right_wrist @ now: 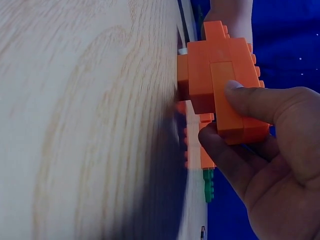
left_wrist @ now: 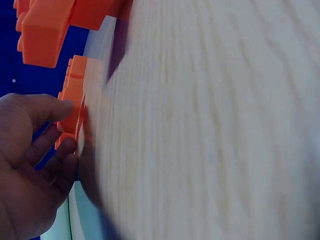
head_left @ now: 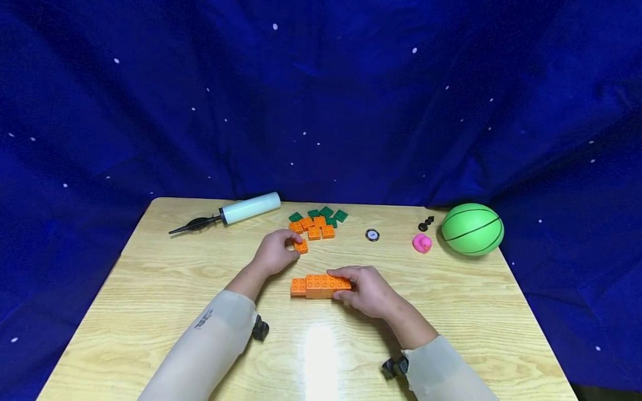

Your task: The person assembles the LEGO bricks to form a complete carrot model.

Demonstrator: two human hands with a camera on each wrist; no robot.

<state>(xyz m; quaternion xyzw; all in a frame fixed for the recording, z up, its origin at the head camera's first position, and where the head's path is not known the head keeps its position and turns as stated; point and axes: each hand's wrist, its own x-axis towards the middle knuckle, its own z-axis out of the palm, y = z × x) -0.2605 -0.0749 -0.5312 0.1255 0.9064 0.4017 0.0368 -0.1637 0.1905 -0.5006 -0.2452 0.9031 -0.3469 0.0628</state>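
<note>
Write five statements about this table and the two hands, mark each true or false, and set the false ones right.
1. The right hand holds a block of joined orange bricks. True.
2. The left hand touches no brick. False: its fingers are on a single orange brick.
3. In the head view, the pink duck sits to the left of the ball. True.
4. The ball is red all over. False: it is green with dark lines.
5. In the head view, the pump lies near the table's right edge. False: it lies toward the far left.
</note>
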